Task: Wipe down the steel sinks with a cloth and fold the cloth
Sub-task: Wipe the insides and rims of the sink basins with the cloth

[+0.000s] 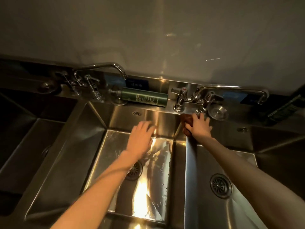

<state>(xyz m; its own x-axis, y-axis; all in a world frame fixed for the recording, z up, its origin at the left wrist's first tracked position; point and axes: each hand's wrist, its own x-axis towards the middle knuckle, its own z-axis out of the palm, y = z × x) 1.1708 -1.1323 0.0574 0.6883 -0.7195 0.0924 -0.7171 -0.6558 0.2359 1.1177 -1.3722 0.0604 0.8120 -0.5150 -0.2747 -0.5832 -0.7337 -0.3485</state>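
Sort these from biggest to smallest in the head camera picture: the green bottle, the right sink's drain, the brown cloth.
1. green bottle, the longest.
2. right sink's drain, though it sits nearer the camera.
3. brown cloth; the right hand covers much of it, so its full size is hidden.

Brown cloth point(187, 121), right of the green bottle point(145, 97): mostly covered by the right hand point(199, 125). Middle sink drain point(134, 170), below the bottle: half hidden behind the left forearm point(102, 176). Left hand point(140, 138) fingertips blurred. Print on the bottle and on the blue labels point(137, 84) behind it: too small to read. Left sink point(33, 138), far left of the bottle: dark, cut by the frame edge. Both forearms cut at the bottom edge.
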